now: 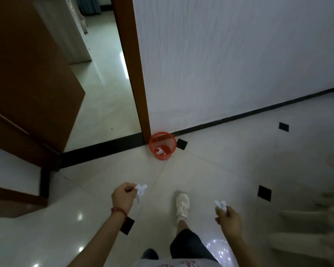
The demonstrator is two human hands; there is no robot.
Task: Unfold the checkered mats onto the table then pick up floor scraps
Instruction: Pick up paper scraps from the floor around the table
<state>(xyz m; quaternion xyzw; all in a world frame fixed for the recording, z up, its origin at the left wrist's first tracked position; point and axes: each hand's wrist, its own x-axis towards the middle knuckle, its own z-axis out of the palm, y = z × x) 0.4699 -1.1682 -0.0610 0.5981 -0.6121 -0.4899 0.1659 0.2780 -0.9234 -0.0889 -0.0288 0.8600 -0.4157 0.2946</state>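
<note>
My left hand (pixel 123 197) pinches a crumpled white paper scrap (pixel 141 189) out in front of me. A second crumpled white scrap (pixel 221 205) sticks up from the fingers of my right hand (pixel 228 222), which grips it lower right. A small red mesh wastebasket (pixel 162 148) stands on the tiled floor ahead, against the door frame, with white paper lying in its bottom. Both hands are well short of the basket. No checkered mats or table are in view.
A brown door (pixel 31 74) stands open at left, and the doorway leads into another room. A white wall (pixel 239 54) with black skirting runs behind the basket. My white shoe (pixel 182 206) steps forward. Blurred pale furniture (pixel 316 228) fills the right edge.
</note>
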